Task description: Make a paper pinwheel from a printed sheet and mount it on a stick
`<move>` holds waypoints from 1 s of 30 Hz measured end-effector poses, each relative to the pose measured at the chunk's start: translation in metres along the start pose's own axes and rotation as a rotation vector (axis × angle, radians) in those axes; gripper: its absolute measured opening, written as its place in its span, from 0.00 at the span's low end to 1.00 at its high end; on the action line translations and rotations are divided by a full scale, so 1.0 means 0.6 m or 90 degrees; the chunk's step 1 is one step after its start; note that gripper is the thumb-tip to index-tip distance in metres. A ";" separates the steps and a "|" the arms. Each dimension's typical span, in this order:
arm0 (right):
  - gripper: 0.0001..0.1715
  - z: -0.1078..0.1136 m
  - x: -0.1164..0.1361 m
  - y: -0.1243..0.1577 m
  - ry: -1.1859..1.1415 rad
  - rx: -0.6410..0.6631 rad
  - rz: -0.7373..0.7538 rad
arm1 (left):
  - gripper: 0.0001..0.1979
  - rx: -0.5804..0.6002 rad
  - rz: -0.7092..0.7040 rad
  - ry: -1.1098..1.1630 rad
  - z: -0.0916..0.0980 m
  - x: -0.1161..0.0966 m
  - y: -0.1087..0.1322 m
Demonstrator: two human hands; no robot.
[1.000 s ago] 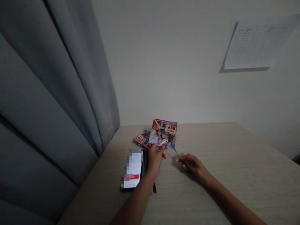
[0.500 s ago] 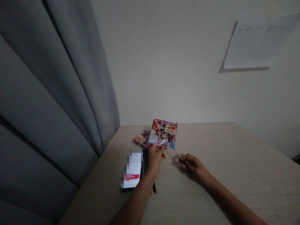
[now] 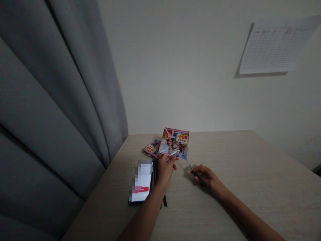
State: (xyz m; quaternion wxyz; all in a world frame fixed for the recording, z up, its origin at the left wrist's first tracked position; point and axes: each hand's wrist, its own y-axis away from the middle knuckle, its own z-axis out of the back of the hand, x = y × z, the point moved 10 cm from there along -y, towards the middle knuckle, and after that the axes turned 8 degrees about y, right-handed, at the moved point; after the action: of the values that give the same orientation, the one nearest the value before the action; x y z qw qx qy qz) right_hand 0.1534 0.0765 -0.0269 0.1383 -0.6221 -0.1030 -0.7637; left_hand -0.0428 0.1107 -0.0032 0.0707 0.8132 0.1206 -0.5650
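Observation:
My left hand (image 3: 167, 166) pinches the lower edge of a colourful printed flyer (image 3: 173, 141), upside down from here and raised off the table. In my right hand (image 3: 207, 179) is a pair of scissors (image 3: 189, 164), its dark handle mostly hidden by the fingers. The thin metal blades reach up and left to the flyer's lower right edge, touching or overlapping it. Behind my left hand a second flyer (image 3: 151, 149) lies on the table, partly covered by the first.
A phone (image 3: 142, 182) with a lit screen lies left of my left forearm. Thin dark strips (image 3: 165, 201) stick out from under that forearm. The light wooden table (image 3: 238, 160) meets a wall at the back. A grey curtain (image 3: 75, 100) hangs at left, and a printed sheet (image 3: 268, 50) is on the wall.
The flyer's right side has tilted very slightly. Both hands and the scissors stay almost in the same place.

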 end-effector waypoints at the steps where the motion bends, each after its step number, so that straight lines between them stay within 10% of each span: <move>1: 0.23 -0.001 0.000 0.000 0.000 0.003 0.004 | 0.17 0.001 0.001 -0.001 0.000 0.000 0.000; 30: 0.21 0.002 -0.004 -0.006 -0.007 0.007 0.031 | 0.17 0.039 0.016 -0.031 -0.015 0.015 0.002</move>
State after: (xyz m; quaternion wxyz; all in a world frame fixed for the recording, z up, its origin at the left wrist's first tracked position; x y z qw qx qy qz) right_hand 0.1540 0.0803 -0.0288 0.1601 -0.6281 -0.0928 -0.7558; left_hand -0.0314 0.1130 -0.0086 0.0556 0.8024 0.0911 -0.5872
